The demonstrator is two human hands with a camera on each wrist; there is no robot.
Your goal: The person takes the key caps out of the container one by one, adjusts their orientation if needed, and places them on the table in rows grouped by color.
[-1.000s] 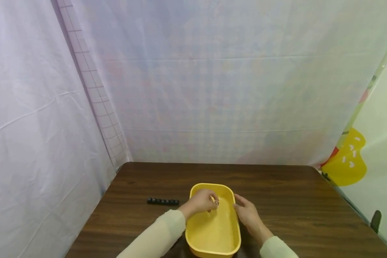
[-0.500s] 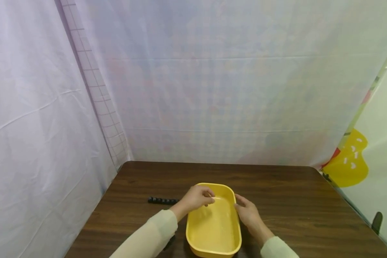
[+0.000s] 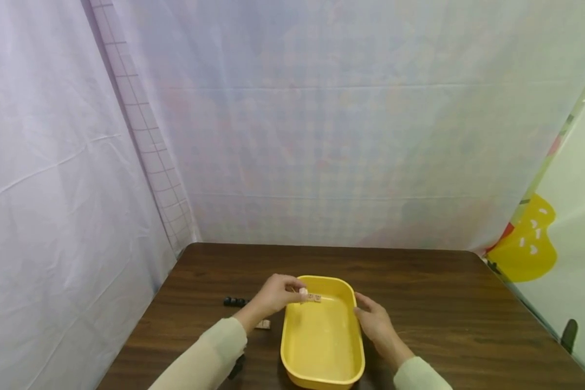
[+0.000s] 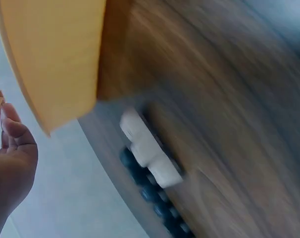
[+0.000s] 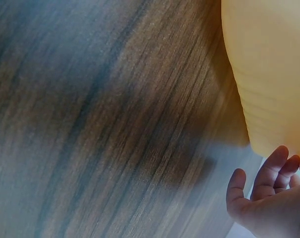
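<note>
My left hand (image 3: pixel 274 294) is over the far left rim of a yellow plastic box (image 3: pixel 323 346). Its thumb and fingers pinch a short row of small pale cubes (image 3: pixel 314 298) with dark marks; the fingers hide part of the row. In the left wrist view only a tan sliver of it shows at the fingertips. My right hand (image 3: pixel 377 323) touches the box's right side near the rim, thumb apart from the fingers. In the right wrist view its loosely bent fingers (image 5: pixel 271 171) meet the outer wall. The inside of the box shows bare yellow plastic.
Left of the box lies a row of white blocks (image 4: pixel 149 148) beside a row of black blocks (image 4: pixel 157 198). A dark object (image 3: pixel 236 366) is partly hidden by the left sleeve. The brown wood-grain table (image 3: pixel 443 309) meets a pale curtain (image 3: pixel 351 162) behind.
My left hand has drawn back leftward from inside the box to its left rim, and the pale cubes have come into clearer view. The right hand stays at the box's side.
</note>
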